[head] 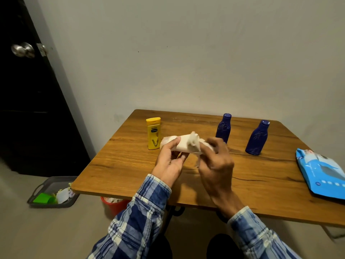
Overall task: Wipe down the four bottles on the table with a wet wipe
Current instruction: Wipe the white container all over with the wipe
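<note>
Above the middle of the wooden table, my left hand grips a pale cream bottle lying sideways. My right hand presses a crumpled white wet wipe against the bottle's right end, and a strip of wipe hangs below. A yellow bottle stands upside down on its cap just left of my hands. Two dark blue bottles stand upright at the back: one partly behind my right hand, the other farther right.
A blue wet-wipe pack lies flat at the table's right edge. On the floor to the left sits a grey tray with scraps and a green piece. A red bucket stands under the table's near edge. A dark door is far left.
</note>
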`<state>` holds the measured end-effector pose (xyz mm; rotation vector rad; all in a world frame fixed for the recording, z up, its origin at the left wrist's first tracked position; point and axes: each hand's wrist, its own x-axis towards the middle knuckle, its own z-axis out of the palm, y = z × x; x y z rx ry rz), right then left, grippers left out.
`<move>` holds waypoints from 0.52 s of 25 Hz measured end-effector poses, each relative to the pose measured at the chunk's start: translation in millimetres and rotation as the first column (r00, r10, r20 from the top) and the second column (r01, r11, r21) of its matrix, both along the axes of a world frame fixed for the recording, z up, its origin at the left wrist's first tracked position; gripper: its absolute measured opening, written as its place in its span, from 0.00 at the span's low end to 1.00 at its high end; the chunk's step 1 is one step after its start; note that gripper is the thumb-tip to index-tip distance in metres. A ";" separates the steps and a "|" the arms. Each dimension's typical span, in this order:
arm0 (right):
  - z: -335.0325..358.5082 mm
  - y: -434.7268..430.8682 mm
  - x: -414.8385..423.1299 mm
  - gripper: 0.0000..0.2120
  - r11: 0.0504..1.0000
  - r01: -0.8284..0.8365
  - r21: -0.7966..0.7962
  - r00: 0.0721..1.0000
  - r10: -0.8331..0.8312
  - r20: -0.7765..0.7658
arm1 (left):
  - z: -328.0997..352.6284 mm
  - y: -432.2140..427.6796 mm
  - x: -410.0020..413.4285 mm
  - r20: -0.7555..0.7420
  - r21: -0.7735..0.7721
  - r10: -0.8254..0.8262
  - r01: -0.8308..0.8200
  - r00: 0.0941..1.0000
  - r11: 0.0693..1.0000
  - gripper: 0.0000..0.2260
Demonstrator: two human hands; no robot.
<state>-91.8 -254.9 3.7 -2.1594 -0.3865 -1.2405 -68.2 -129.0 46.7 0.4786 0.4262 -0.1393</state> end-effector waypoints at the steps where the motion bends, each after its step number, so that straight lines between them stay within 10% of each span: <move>1: -0.6 -1.8 0.2 0.13 0.993 -0.007 0.114 1.000 0.009 -0.021 | 1.3 1.2 -0.6 0.004 -0.037 0.025 -0.025 1.000 0.999 0.18; 13: -7.3 -2.0 -11.3 0.13 0.976 -0.161 -0.150 0.982 0.174 0.078 | 0.7 1.4 -1.8 0.062 -0.028 -0.067 0.069 0.996 0.997 0.17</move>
